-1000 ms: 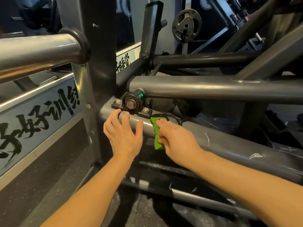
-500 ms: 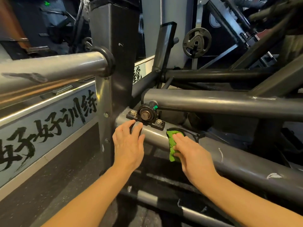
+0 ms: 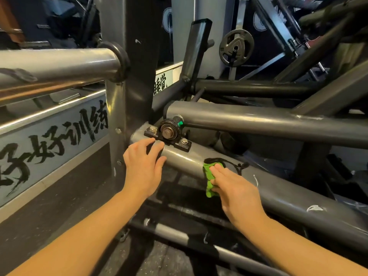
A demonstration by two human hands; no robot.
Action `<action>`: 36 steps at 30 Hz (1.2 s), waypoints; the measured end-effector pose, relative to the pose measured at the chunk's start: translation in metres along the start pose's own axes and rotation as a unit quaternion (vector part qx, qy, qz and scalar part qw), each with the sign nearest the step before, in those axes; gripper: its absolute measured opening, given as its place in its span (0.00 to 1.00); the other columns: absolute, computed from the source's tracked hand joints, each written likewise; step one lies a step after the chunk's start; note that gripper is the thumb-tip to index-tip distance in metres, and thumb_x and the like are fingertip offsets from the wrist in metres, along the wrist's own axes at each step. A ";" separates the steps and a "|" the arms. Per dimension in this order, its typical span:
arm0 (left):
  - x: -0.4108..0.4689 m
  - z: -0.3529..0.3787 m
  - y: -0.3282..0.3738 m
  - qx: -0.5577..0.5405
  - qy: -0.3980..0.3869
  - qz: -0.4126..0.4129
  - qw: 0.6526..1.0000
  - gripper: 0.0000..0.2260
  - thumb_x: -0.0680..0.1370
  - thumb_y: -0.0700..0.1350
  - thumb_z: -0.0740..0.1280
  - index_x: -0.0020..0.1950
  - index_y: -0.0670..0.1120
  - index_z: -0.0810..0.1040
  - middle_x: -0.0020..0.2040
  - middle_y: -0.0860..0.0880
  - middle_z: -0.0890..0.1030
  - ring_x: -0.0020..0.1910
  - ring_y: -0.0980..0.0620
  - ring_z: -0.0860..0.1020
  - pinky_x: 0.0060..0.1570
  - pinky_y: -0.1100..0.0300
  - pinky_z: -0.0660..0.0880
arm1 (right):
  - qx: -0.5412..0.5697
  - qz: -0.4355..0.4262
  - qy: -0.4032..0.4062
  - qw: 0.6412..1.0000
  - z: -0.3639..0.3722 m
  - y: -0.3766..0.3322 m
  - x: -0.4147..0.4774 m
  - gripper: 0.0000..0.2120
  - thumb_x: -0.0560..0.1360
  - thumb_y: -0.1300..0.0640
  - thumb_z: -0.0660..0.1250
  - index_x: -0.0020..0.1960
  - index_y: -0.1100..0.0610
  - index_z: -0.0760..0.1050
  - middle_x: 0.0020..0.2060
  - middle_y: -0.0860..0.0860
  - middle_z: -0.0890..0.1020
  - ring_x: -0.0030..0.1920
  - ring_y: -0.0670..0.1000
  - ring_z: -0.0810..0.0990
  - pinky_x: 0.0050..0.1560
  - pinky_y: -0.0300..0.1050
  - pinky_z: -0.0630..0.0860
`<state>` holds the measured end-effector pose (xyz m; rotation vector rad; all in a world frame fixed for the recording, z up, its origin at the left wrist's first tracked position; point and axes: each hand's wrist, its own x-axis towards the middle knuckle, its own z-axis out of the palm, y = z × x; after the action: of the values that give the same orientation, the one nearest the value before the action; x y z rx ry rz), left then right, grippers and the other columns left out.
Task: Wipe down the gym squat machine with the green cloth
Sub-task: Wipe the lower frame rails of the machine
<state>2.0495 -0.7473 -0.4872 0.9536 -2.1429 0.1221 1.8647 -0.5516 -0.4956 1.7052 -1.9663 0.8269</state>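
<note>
Pressing a bunched green cloth (image 3: 209, 177) against the sloping lower tube (image 3: 288, 196) of the squat machine (image 3: 131, 80), the right hand (image 3: 237, 194) pinches the fabric between thumb and fingers, with the fingers lying along the top of the tube. The cloth sits on the tube's near face, a little down-slope from the black pillow-block bearing (image 3: 167, 134), which is bolted on top of the tube (a small green cap shows on its far side). A thin black cord (image 3: 234, 163) loops on the tube just beyond the cloth. The left hand (image 3: 142, 166) lies flat on the same tube with its fingers straight and holding nothing, fingertips just under the bearing's base and beside the grey upright. Above, a second grey tube (image 3: 258, 122) runs across, and a chrome bar (image 3: 59, 62) juts out at the left. A black weight plate (image 3: 236, 48) hangs in the background. A pale wall banner (image 3: 49, 148) with black brush lettering runs along the left.
</note>
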 end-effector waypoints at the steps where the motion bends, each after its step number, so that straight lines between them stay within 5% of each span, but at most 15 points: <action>1: 0.000 0.000 0.001 0.002 -0.001 0.002 1.000 0.18 0.79 0.46 0.71 0.68 0.49 0.77 0.67 0.44 0.73 0.65 0.43 0.67 0.63 0.40 0.68 | 0.004 0.004 -0.015 1.000 0.000 -0.008 0.007 0.27 0.61 0.64 0.82 0.59 0.58 0.82 0.52 0.54 0.86 0.50 0.57 0.86 0.52 0.47 0.81; 4: 0.002 -0.005 0.003 0.011 -0.010 0.005 1.000 0.17 0.79 0.47 0.70 0.68 0.49 0.77 0.67 0.44 0.73 0.66 0.43 0.67 0.65 0.41 0.66 | 0.028 0.102 -0.085 0.991 0.006 -0.025 0.065 0.07 0.81 0.52 0.66 0.58 0.52 0.74 0.50 0.52 0.82 0.49 0.57 0.81 0.47 0.52 0.78; 6: 0.002 -0.010 0.008 0.023 -0.023 -0.008 0.999 0.17 0.80 0.49 0.69 0.69 0.49 0.76 0.68 0.45 0.73 0.68 0.44 0.68 0.67 0.42 0.64 | 0.043 0.162 -0.144 0.975 0.012 -0.025 0.100 0.08 0.84 0.48 0.60 0.55 0.52 0.71 0.49 0.53 0.82 0.50 0.57 0.80 0.50 0.56 0.77; 13: -0.005 0.003 0.041 -0.029 -0.017 -0.030 0.999 0.20 0.78 0.54 0.71 0.67 0.49 0.76 0.67 0.48 0.72 0.68 0.47 0.68 0.68 0.44 0.65 | 0.075 0.130 -0.143 0.978 -0.009 -0.043 0.047 0.05 0.84 0.50 0.61 0.57 0.49 0.71 0.51 0.47 0.79 0.49 0.51 0.79 0.50 0.53 0.78; 18: -0.013 0.013 0.047 -0.044 0.007 -0.046 0.998 0.21 0.79 0.52 0.70 0.69 0.47 0.75 0.70 0.45 0.70 0.70 0.44 0.67 0.69 0.43 0.65 | 0.053 0.176 -0.186 0.965 0.010 -0.011 0.100 0.07 0.85 0.51 0.57 0.60 0.53 0.69 0.51 0.54 0.81 0.52 0.58 0.80 0.49 0.55 0.76; 21: -0.017 0.014 0.061 -0.053 -0.019 -0.089 0.994 0.25 0.79 0.56 0.68 0.73 0.47 0.71 0.74 0.46 0.66 0.74 0.44 0.63 0.73 0.44 0.62 | 0.105 0.212 -0.232 0.943 0.022 0.008 0.135 0.11 0.84 0.50 0.59 0.64 0.52 0.70 0.56 0.54 0.80 0.57 0.57 0.79 0.58 0.58 0.77; 26: -0.018 0.017 0.065 -0.046 -0.032 -0.099 0.993 0.28 0.79 0.60 0.66 0.75 0.48 0.68 0.76 0.46 0.62 0.76 0.42 0.59 0.76 0.43 0.58 | 0.112 0.207 -0.240 0.942 -0.003 0.048 0.099 0.16 0.84 0.49 0.61 0.68 0.50 0.79 0.65 0.50 0.81 0.63 0.55 0.78 0.67 0.51 0.73; 31: -0.021 0.019 0.067 -0.051 -0.040 -0.099 0.993 0.27 0.81 0.59 0.64 0.76 0.46 0.66 0.78 0.43 0.60 0.79 0.39 0.57 0.78 0.40 0.56 | 0.051 0.267 -0.240 0.932 -0.021 0.078 0.071 0.13 0.83 0.51 0.64 0.63 0.53 0.82 0.56 0.52 0.85 0.56 0.55 0.82 0.61 0.54 0.78; 36: -0.023 0.021 0.066 -0.031 -0.026 -0.084 0.996 0.27 0.80 0.56 0.66 0.75 0.44 0.67 0.77 0.41 0.62 0.78 0.38 0.58 0.77 0.37 0.58 | 0.033 0.232 -0.212 0.949 0.016 0.006 0.114 0.13 0.80 0.54 0.68 0.64 0.50 0.80 0.56 0.51 0.83 0.59 0.56 0.80 0.58 0.55 0.79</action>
<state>2.0023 -0.6942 -0.5033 1.1063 -2.0903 -0.0520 1.8408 -0.6458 -0.4345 1.5732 -2.7290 0.7191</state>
